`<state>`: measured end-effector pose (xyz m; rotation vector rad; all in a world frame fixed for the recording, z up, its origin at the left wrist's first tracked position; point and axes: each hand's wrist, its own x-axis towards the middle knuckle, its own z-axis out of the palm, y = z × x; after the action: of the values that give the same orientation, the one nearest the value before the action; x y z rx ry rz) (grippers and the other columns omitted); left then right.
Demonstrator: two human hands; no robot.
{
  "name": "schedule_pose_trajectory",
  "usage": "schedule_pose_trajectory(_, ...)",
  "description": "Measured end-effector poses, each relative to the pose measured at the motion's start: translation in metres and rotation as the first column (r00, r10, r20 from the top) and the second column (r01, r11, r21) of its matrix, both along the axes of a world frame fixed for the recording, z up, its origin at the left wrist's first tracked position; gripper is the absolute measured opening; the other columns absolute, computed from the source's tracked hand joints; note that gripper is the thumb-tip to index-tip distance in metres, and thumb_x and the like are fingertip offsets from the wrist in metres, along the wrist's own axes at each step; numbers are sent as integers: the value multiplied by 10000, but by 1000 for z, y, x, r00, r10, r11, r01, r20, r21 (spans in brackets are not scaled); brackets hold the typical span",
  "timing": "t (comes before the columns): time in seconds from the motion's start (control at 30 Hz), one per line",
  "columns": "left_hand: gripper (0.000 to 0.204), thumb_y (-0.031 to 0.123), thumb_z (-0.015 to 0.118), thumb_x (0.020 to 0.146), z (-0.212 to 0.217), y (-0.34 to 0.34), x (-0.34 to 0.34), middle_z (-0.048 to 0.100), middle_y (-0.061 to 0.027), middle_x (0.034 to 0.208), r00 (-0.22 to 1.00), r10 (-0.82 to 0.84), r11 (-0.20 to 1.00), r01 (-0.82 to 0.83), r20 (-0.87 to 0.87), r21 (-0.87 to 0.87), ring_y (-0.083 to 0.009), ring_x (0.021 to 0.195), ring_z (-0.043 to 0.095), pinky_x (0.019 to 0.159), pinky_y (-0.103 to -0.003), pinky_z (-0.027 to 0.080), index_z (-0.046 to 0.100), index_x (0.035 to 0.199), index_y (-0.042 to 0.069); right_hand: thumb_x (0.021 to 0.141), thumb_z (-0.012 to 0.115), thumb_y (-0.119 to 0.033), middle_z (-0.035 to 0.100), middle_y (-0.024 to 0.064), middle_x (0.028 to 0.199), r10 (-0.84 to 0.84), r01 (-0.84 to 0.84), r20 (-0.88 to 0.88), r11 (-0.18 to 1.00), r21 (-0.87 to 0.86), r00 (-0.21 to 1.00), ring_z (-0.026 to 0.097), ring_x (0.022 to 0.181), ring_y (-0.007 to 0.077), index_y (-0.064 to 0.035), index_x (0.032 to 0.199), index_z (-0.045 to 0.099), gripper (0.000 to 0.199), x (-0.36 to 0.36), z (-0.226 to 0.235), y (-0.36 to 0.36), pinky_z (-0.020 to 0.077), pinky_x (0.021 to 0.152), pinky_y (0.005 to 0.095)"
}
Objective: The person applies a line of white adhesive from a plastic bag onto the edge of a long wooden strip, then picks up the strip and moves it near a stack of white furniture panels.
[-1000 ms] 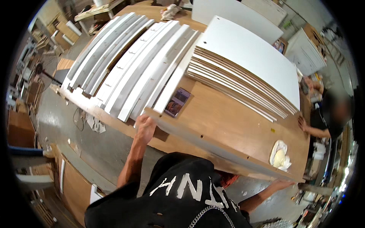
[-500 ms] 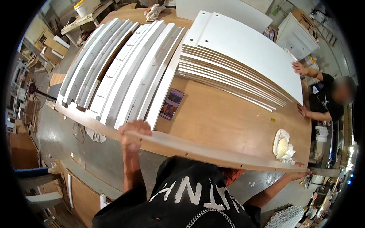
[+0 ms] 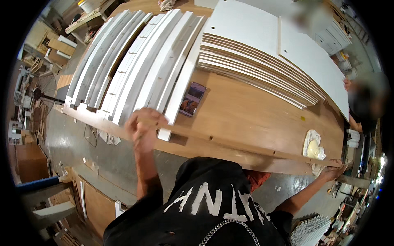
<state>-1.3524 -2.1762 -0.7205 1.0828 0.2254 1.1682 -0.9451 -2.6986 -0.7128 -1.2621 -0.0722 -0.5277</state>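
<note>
A long, narrow board (image 3: 242, 144) with a brown edge and small round holes spans the front of the table, held between my two hands. My left hand (image 3: 144, 126) is closed around its left end, beside the ends of the white strips. At the far right end, my right hand (image 3: 333, 169) grips the board, its fingers partly hidden. Several long white strips (image 3: 141, 67) lie side by side on the table's left half. A phone (image 3: 193, 99) with a lit screen rests just right of them. Behind it is a stack of white panels (image 3: 246, 30) with brown edges.
A person at the right has a hand (image 3: 348, 84) on the top panel (image 3: 305, 53). A white cloth with a yellowish lump (image 3: 314, 148) lies near the wooden table's (image 3: 246, 106) right edge. A fan (image 3: 37, 94) and a low wooden frame (image 3: 96, 192) stand left.
The board has turned in my hands, so its holed brown edge shows more. My hands have shifted slightly away from me. The other person's top panel has slid right across the stack.
</note>
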Motion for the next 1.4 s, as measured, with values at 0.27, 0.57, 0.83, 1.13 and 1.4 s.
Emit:
schedule_pose_trajectory(0.27,403,199,746,760,-14,33,36,600,-41,855,970,-29,999,20,-242,-39,-98,771,542,680,-229,446,586,1044,-36,894,425,-483,330,128,1384,-116,67,-223,974,-219,968,384,1206,309,-104,1398,296,644,60,4,25,360,967,440)
schedule_pose_trajectory(0.57,490,321,769,730,-10,21,32,572,-10,798,905,12,999,-28,-426,-32,-84,727,503,639,-210,409,590,1011,-38,870,468,-473,343,139,1389,-36,27,-235,999,-39,971,371,1237,297,-39,1359,352,664,45,14,50,293,1033,408)
schedule_pose_trajectory(0.83,420,343,751,743,4,22,29,525,12,704,894,192,980,-194,-405,35,-63,620,452,534,-193,357,609,911,-14,872,427,-520,243,144,1456,-32,31,-170,999,-6,985,234,1333,291,-46,1416,234,747,21,30,73,190,1086,396)
schedule_pose_trajectory(1.13,309,251,749,752,47,28,21,598,-33,681,875,234,940,-94,-424,327,-92,637,547,574,-213,438,604,843,-6,895,391,-495,188,108,1489,-196,183,-96,974,-135,976,174,1366,259,-93,1421,260,676,23,-1,36,124,1105,378)
schedule_pose_trajectory(1.4,443,437,590,852,24,40,11,640,-60,782,854,280,939,-150,-438,308,-119,742,576,661,-268,464,646,882,-1,899,360,-518,236,113,1465,-145,131,-125,985,-112,982,236,1340,271,-97,1409,284,666,22,12,55,180,1091,399)
